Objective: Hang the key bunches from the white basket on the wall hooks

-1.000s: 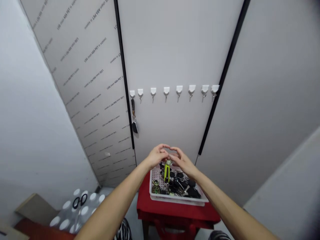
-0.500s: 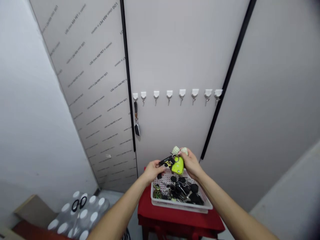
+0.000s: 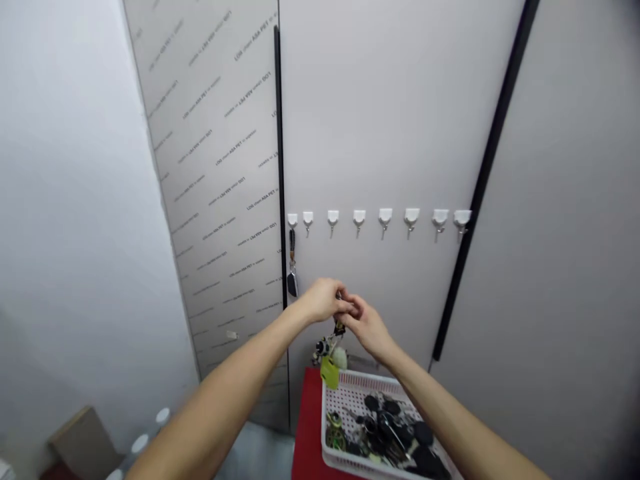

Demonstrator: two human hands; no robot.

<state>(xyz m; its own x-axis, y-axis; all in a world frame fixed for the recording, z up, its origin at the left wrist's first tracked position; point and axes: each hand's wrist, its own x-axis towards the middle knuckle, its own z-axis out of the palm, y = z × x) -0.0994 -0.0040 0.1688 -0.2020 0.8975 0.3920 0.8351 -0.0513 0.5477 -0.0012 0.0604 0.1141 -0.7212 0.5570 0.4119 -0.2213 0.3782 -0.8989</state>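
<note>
Much of your left side is taken up by a pale wall (image 3: 75, 200), with a tan board (image 3: 83, 437) leaning low down and a few white caps (image 3: 140, 443) beside your forearm. Next comes a panel printed with slanted lettering (image 3: 225, 167), then a black strip (image 3: 280, 167). Just right of that strip, a dark fob (image 3: 293, 283) hangs by its strap from the first of eight white hooks (image 3: 359, 219), which run in a row across the plain middle panel (image 3: 400, 120).

Your left hand (image 3: 323, 300) meets your right hand (image 3: 367, 325) below the hooks, fingertips touching. Both are drawn in narrow over the top of a key bunch (image 3: 327, 360); exactly how each grips it is hidden. The bunch dangles under your fingers: a black tag (image 3: 340, 328) uppermost, a yellow-green fob (image 3: 330, 377) lowest, a pale green puff (image 3: 340, 358) beside it.

Beneath, a red surface (image 3: 307, 427) carries a white perforated basket (image 3: 370, 382), where more keys (image 3: 395, 427) lie heaped. Farther right stand a second black strip (image 3: 495, 140) and a grey panel (image 3: 565, 233).
</note>
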